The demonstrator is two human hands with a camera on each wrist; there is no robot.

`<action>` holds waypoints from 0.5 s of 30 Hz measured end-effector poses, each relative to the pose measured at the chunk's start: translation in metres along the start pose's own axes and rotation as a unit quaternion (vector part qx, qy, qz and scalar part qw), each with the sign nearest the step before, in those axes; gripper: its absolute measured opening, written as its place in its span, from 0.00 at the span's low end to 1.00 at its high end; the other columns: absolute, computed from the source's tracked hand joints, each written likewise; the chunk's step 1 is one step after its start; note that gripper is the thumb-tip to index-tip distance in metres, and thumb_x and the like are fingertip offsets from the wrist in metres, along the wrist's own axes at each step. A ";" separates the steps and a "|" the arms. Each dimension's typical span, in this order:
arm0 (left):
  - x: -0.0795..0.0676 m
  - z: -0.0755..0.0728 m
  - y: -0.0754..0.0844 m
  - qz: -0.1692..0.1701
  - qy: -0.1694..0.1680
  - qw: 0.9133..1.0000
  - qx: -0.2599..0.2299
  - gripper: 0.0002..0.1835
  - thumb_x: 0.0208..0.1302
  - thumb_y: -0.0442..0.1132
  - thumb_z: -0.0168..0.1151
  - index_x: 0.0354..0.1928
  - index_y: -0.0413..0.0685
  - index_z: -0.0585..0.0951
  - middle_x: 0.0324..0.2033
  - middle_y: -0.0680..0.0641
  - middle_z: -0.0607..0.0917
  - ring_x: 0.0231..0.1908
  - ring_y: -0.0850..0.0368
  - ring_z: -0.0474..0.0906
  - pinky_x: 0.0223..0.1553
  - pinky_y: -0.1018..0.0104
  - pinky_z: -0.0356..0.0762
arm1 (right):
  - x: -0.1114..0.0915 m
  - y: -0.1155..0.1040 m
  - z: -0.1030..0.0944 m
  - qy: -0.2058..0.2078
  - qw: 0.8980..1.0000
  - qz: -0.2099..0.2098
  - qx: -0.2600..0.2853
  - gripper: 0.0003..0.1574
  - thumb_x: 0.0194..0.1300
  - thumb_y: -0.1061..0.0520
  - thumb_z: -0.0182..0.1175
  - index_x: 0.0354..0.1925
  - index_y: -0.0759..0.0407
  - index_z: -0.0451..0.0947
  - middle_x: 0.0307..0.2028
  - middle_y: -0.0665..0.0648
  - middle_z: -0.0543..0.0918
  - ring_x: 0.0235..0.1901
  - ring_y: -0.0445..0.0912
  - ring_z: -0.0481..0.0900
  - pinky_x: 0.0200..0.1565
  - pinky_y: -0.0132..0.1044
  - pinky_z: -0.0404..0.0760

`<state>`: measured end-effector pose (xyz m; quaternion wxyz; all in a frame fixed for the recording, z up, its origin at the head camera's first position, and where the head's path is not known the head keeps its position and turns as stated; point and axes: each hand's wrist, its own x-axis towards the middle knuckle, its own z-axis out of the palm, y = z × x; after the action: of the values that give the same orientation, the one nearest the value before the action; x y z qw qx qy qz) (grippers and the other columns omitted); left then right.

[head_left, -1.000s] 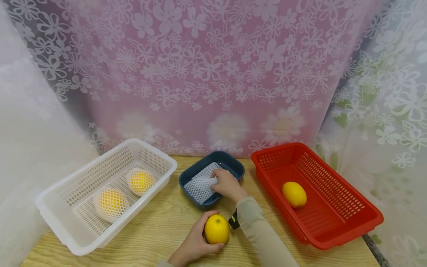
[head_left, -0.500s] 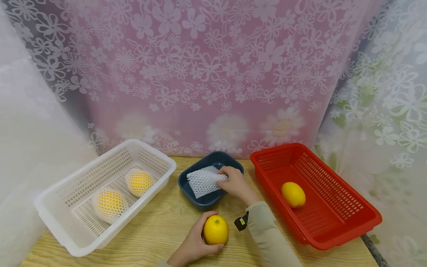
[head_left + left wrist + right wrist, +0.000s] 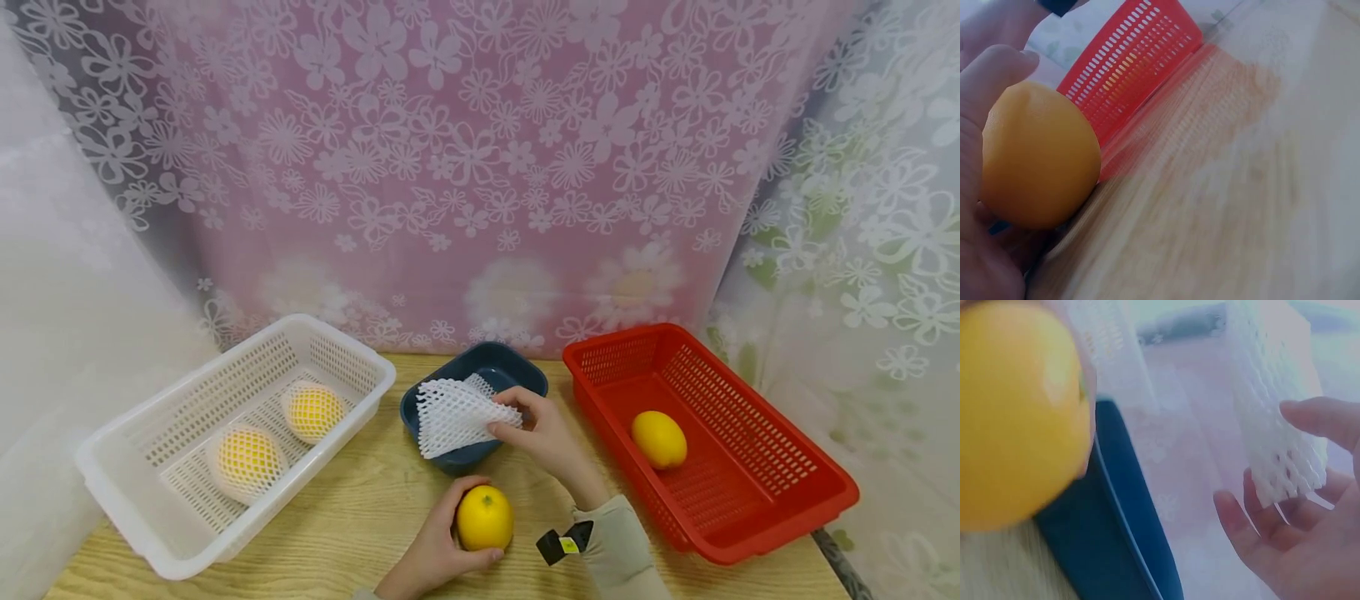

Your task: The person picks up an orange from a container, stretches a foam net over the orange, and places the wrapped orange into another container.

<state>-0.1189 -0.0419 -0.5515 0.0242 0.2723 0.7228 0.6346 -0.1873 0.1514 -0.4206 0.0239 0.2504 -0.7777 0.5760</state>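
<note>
A round yellow fruit [image 3: 486, 521] with a small green stem end sits on the table, with the thumb and fingers of my left hand [image 3: 431, 546] curled round its left side. The left wrist view shows the same fruit [image 3: 1041, 156] beside the thumb. Over the dark blue bin [image 3: 487, 354], my right hand [image 3: 551, 437] pinches the right end of a white foam fruit net [image 3: 453, 417] between thumb and fingers. This net looks flattened and hides part of the bin. Behind it, a bit of another white net [image 3: 480, 383] shows inside the bin.
A white basket [image 3: 187, 546] on the left holds two yellow fruits in foam nets [image 3: 247, 458]. On the right, a red basket [image 3: 750, 546] holds one bare yellow fruit [image 3: 660, 439]. A patterned curtain [image 3: 450, 208] hangs behind the wooden table [image 3: 330, 517].
My right hand has drawn the foam net up and back towards me, slightly to the right, separating it from the net beneath. My left hand and its fruit have stayed in place.
</note>
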 end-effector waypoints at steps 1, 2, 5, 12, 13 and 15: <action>0.000 0.000 0.000 0.000 0.002 1.000 0.004 0.43 0.53 0.43 0.77 0.68 0.45 0.66 0.62 0.42 0.73 0.57 0.55 0.73 0.60 0.63 0.70 | -0.004 -0.001 0.001 -0.001 1.000 -0.006 0.019 0.15 0.61 0.65 0.66 0.47 0.64 0.78 0.42 0.59 0.80 0.37 0.46 0.76 0.38 0.32 0.80; -0.001 0.000 0.000 0.006 0.004 1.000 0.011 0.42 0.53 0.43 0.77 0.68 0.46 0.66 0.62 0.42 0.73 0.57 0.55 0.73 0.60 0.63 0.69 | -0.007 -0.002 0.001 -0.005 0.999 -0.015 0.039 0.15 0.61 0.66 0.65 0.47 0.66 0.78 0.42 0.59 0.80 0.37 0.45 0.76 0.39 0.32 0.81; -0.001 0.000 0.000 0.030 0.009 0.999 0.012 0.39 0.57 0.41 0.74 0.68 0.47 0.65 0.62 0.39 0.72 0.58 0.55 0.71 0.61 0.66 0.67 | -0.016 -0.003 0.004 -0.014 0.996 -0.028 0.084 0.14 0.62 0.69 0.63 0.47 0.68 0.76 0.41 0.59 0.79 0.38 0.44 0.77 0.39 0.33 0.82; -0.004 -0.002 -0.001 0.069 0.016 0.994 -0.083 0.27 0.75 0.30 0.46 0.74 0.42 0.59 0.69 0.39 0.67 0.68 0.55 0.63 0.67 0.72 0.57 | -0.034 -0.001 0.014 -0.044 0.986 -0.034 0.157 0.15 0.64 0.69 0.60 0.50 0.73 0.74 0.44 0.55 0.81 0.42 0.44 0.77 0.45 0.36 0.82; -0.006 -0.002 -0.008 0.069 0.022 0.994 -0.083 0.27 0.76 0.31 0.44 0.74 0.42 0.58 0.69 0.40 0.66 0.69 0.53 0.62 0.68 0.68 0.57 | -0.036 -0.001 0.015 -0.048 0.985 -0.034 0.165 0.16 0.65 0.70 0.60 0.50 0.73 0.74 0.45 0.54 0.81 0.43 0.44 0.77 0.46 0.36 0.82; -0.008 -0.004 -0.030 0.096 0.035 0.992 -0.068 0.26 0.79 0.36 0.42 0.75 0.43 0.56 0.71 0.44 0.64 0.70 0.53 0.60 0.69 0.67 0.57 | -0.040 0.000 0.019 -0.054 0.983 -0.030 0.175 0.16 0.65 0.70 0.59 0.51 0.74 0.73 0.46 0.53 0.81 0.44 0.44 0.77 0.48 0.36 0.81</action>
<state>-0.1242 -0.0505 -0.5808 -0.0438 0.3159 0.6492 0.6905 -0.1482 0.1489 -0.4399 -0.0450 0.3052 -0.6574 0.6875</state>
